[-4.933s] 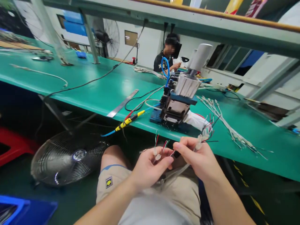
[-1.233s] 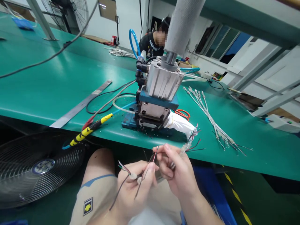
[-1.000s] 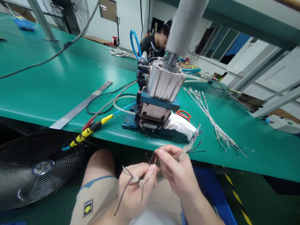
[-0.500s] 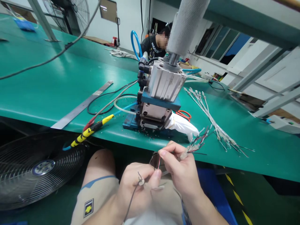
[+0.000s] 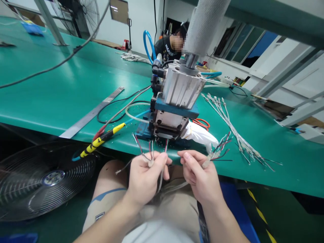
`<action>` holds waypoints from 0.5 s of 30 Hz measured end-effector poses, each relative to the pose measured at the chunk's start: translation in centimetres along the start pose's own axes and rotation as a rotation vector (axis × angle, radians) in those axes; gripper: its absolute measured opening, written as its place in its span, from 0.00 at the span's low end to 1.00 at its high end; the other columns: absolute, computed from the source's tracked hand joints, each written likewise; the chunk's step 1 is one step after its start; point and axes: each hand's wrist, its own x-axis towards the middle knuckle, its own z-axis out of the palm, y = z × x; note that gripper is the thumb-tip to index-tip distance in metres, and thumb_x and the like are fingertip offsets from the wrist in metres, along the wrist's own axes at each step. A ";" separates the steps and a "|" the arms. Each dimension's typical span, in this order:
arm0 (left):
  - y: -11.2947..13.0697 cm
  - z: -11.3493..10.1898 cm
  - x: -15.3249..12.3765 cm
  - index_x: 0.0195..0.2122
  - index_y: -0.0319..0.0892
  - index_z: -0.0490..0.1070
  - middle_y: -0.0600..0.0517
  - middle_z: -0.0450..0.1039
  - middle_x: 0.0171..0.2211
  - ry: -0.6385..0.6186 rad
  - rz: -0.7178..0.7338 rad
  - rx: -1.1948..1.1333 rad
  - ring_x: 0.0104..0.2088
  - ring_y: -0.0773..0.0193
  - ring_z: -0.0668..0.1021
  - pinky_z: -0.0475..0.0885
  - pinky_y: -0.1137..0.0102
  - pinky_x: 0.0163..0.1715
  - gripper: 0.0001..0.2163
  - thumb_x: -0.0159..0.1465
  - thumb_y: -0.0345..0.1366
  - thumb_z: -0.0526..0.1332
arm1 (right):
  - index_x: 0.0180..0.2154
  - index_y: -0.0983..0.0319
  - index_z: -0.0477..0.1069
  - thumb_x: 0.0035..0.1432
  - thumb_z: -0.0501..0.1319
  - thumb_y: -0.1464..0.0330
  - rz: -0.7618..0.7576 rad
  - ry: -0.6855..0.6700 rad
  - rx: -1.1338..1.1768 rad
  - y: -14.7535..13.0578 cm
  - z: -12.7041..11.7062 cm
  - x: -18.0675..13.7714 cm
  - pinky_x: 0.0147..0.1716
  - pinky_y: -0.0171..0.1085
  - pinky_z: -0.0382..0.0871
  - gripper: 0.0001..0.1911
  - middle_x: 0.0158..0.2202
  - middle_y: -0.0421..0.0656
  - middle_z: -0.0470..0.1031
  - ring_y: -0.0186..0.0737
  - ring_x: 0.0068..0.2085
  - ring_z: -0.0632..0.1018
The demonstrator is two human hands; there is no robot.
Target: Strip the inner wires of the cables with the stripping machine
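My left hand (image 5: pixel 146 177) is closed on a small wire harness (image 5: pixel 150 156) with thin red, green and black leads that point up at the mouth of the pneumatic stripping machine (image 5: pixel 174 104). My right hand (image 5: pixel 199 177) is closed on a bundle of similar harnesses (image 5: pixel 217 150) whose leads fan out to the right over the bench edge. Both hands hover just in front of the green bench (image 5: pixel 58 91), below the machine.
A pile of finished wires (image 5: pixel 235 135) lies right of the machine. A steel ruler (image 5: pixel 92 113) and a yellow-black wrapped cable (image 5: pixel 102 141) lie to its left. A floor fan (image 5: pixel 43 182) stands at lower left. Another person (image 5: pixel 169 45) sits across the bench.
My left hand has risen from my lap toward the machine's mouth with one harness, its leads now pointing up. My right hand has stayed closed on the bundle and shifted slightly right.
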 end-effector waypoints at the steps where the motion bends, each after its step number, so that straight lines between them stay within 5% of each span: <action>1: 0.2 0.0 0.6 0.25 0.41 0.78 0.54 0.72 0.15 -0.004 0.009 -0.018 0.16 0.69 0.71 0.62 0.74 0.18 0.13 0.66 0.38 0.62 | 0.35 0.63 0.81 0.57 0.71 0.60 -0.008 0.005 -0.001 0.0 -0.2 0.0 0.12 0.26 0.45 0.13 0.24 0.38 0.70 0.20 0.15 0.56; 15: 1.3 0.5 2.5 0.22 0.39 0.77 0.54 0.71 0.13 0.101 -0.012 -0.033 0.16 0.71 0.70 0.57 0.75 0.16 0.12 0.62 0.36 0.63 | 0.35 0.64 0.81 0.57 0.71 0.60 -0.018 0.019 -0.031 0.3 -0.8 0.4 0.12 0.27 0.47 0.13 0.24 0.38 0.69 0.21 0.15 0.55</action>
